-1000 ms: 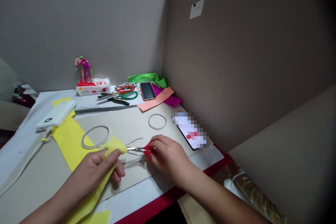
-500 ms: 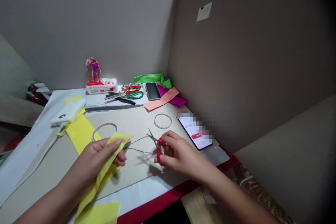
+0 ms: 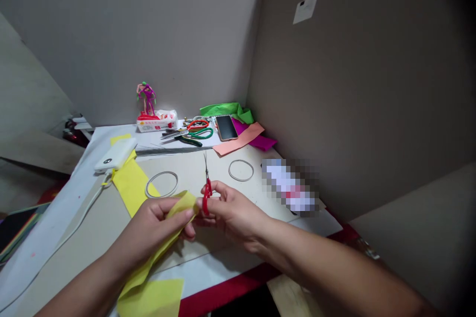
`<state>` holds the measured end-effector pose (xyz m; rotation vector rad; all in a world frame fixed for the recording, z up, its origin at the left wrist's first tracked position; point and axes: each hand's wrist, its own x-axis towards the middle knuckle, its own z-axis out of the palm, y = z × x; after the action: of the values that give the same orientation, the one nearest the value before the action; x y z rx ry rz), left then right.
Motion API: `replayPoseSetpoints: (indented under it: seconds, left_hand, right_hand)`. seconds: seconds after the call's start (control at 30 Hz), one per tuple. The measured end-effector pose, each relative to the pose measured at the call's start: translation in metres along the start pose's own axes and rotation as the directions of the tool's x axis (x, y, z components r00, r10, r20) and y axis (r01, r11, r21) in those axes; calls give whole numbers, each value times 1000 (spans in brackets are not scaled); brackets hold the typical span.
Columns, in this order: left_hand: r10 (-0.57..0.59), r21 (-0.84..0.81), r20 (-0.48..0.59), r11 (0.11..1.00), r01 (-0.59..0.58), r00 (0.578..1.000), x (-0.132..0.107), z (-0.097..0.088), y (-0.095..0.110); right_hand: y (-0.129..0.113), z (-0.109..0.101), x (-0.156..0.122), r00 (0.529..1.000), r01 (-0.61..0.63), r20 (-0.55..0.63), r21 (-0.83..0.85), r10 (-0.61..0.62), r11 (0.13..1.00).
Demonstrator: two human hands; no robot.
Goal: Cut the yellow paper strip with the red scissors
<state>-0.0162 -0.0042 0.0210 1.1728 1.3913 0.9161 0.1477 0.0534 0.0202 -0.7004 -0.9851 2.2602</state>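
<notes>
Pinched in my left hand (image 3: 156, 225) is a strip of yellow crepe paper (image 3: 150, 270), which hangs down toward the table's front edge. My right hand (image 3: 238, 215) is closed around small scissors with red handles (image 3: 206, 198). Their blades point away from me and look nearly together. The fingers of my right hand are right at the paper's upper corner; whether they grip it too is hard to make out. Beyond my hands lie two wire coils, one on the left (image 3: 161, 184) and one on the right (image 3: 241, 170).
A white power bank (image 3: 117, 155) with a cable rests on yellow paper (image 3: 130, 188) at left. Behind are a tissue pack (image 3: 158, 121), green-handled scissors (image 3: 201, 132), a phone (image 3: 226, 128) and a salmon paper strip (image 3: 240, 139). A partly blurred phone (image 3: 290, 185) lies right.
My right hand has moved left to the yellow paper, and the scissors have turned upright with their blades closer together. The twisted wire between my hands is now hidden. The view has shifted slightly.
</notes>
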Motion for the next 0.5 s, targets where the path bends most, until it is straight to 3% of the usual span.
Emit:
replayPoseSetpoints:
  seconds: [0.07, 0.27, 0.5]
  left_hand:
    - [-14, 41, 24, 999, 13, 1000, 1, -2, -2]
    - [-101, -46, 71, 993, 104, 992, 7, -4, -11]
    - [-235, -7, 60, 972, 236, 970, 8, -1, -17]
  right_hand:
    - [-2, 1, 7, 998, 44, -35, 18, -43, 999]
    - [6, -8, 20, 974, 206, -89, -23, -208, 978]
    - [13, -18, 23, 969, 218, -114, -44, -222, 975]
